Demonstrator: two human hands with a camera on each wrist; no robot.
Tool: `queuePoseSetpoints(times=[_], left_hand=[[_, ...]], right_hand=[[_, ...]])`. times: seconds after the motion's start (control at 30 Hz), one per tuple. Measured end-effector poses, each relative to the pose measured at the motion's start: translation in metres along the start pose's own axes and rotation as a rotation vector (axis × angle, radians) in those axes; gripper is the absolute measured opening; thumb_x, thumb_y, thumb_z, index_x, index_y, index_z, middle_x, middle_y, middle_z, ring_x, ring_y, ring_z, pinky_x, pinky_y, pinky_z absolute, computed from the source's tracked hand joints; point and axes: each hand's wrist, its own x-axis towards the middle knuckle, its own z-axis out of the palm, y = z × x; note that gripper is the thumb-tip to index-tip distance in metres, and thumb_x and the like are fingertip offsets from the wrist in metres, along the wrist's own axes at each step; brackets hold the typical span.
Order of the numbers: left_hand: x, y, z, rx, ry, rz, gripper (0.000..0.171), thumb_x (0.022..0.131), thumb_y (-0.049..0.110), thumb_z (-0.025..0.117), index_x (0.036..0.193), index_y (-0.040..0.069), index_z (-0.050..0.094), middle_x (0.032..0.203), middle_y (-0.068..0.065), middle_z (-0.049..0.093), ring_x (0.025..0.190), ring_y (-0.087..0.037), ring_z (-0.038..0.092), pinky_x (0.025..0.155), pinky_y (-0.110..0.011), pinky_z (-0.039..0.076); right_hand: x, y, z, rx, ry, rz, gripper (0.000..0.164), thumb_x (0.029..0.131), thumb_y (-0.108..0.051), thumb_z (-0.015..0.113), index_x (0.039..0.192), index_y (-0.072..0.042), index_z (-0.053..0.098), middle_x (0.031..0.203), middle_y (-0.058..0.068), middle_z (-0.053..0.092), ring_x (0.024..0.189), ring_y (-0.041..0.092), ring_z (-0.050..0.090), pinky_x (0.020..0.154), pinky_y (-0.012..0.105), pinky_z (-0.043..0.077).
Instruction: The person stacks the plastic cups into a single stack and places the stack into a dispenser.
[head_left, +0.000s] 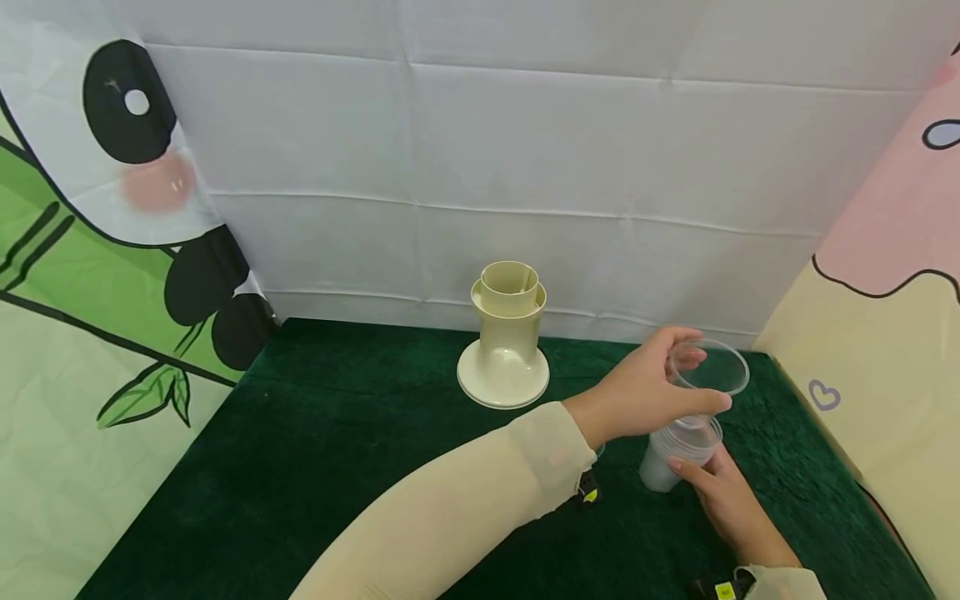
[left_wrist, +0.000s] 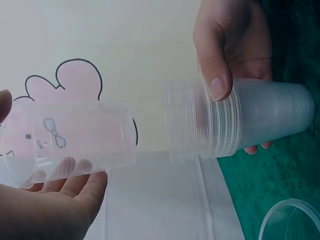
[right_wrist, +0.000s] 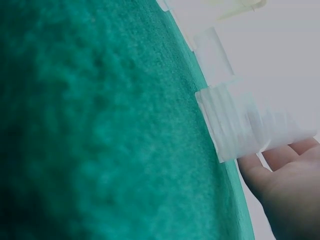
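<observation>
My left hand (head_left: 648, 387) holds a single clear plastic cup (left_wrist: 95, 142), thumb on one side of it and fingers on the other. Below it, my right hand (head_left: 723, 500) grips a stack of nested clear cups (head_left: 663, 467), its thumb pressed near the ridged rims. In the left wrist view a gap separates the single cup's base from the stack's top rim. Another clear cup (left_wrist: 292, 210) is on the green cloth, mostly hidden behind the left sleeve in the head view.
A cream-coloured plastic stand (head_left: 510, 350), with a round base and tube-like top, is at the back of the green cloth (head_left: 352, 442). Behind it hangs a white creased sheet (head_left: 517, 142). Printed cartoon panels flank both sides.
</observation>
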Motion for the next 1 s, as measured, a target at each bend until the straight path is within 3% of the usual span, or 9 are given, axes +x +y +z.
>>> queuePoseSetpoints(times=[0.17, 0.2, 0.37, 0.47, 0.6, 1.0], left_hand=[[0.005, -0.003, 0.005, -0.018, 0.008, -0.027, 0.072, 0.094, 0.034, 0.079, 0.154, 0.032, 0.040, 0.142, 0.017, 0.054, 0.131, -0.004, 0.050, 0.106, -0.033, 0.046], [0.005, -0.003, 0.007, -0.018, 0.009, -0.029, 0.072, 0.094, 0.034, 0.079, 0.154, 0.032, 0.040, 0.142, 0.017, 0.054, 0.131, -0.004, 0.050, 0.106, -0.032, 0.046], [0.007, -0.006, 0.012, 0.000, 0.015, -0.058, 0.070, 0.092, 0.035, 0.080, 0.152, 0.032, 0.042, 0.139, 0.018, 0.056, 0.126, -0.005, 0.052, 0.102, -0.032, 0.049], [0.007, -0.007, 0.015, -0.002, 0.013, -0.072, 0.070, 0.092, 0.033, 0.081, 0.151, 0.032, 0.043, 0.138, 0.018, 0.056, 0.124, -0.004, 0.053, 0.100, -0.032, 0.049], [0.008, -0.012, 0.018, -0.004, 0.017, -0.086, 0.069, 0.091, 0.032, 0.081, 0.150, 0.030, 0.044, 0.137, 0.017, 0.057, 0.123, -0.003, 0.053, 0.100, -0.032, 0.050], [0.008, -0.027, 0.021, 0.000, 0.023, -0.127, 0.069, 0.090, 0.030, 0.083, 0.147, 0.030, 0.046, 0.135, 0.017, 0.058, 0.124, -0.002, 0.054, 0.099, -0.032, 0.051]], right_hand=[[0.001, 0.000, -0.001, 0.021, -0.001, 0.003, 0.066, 0.109, -0.015, 0.052, 0.162, -0.023, 0.014, 0.159, 0.008, 0.026, 0.132, 0.006, 0.036, 0.112, 0.078, 0.011], [0.001, 0.001, -0.001, 0.016, -0.001, 0.005, 0.066, 0.109, -0.015, 0.052, 0.162, -0.023, 0.014, 0.159, 0.008, 0.026, 0.132, 0.007, 0.036, 0.116, 0.071, 0.017], [0.001, 0.001, -0.002, 0.001, 0.001, 0.007, 0.063, 0.109, -0.016, 0.052, 0.160, -0.024, 0.017, 0.157, 0.002, 0.031, 0.131, 0.004, 0.038, 0.117, 0.068, 0.019], [0.001, 0.001, -0.002, -0.002, -0.002, -0.011, 0.058, 0.109, -0.014, 0.052, 0.158, -0.024, 0.021, 0.152, -0.004, 0.036, 0.130, 0.001, 0.042, 0.119, 0.047, 0.031], [0.001, 0.003, -0.003, 0.008, -0.007, -0.034, 0.054, 0.109, -0.012, 0.051, 0.155, -0.024, 0.025, 0.147, -0.010, 0.041, 0.128, 0.000, 0.046, 0.095, 0.011, 0.039], [0.000, 0.002, -0.002, -0.001, 0.009, -0.014, 0.053, 0.108, -0.014, 0.053, 0.154, -0.022, 0.026, 0.145, -0.007, 0.042, 0.126, 0.003, 0.047, 0.095, 0.013, 0.040]])
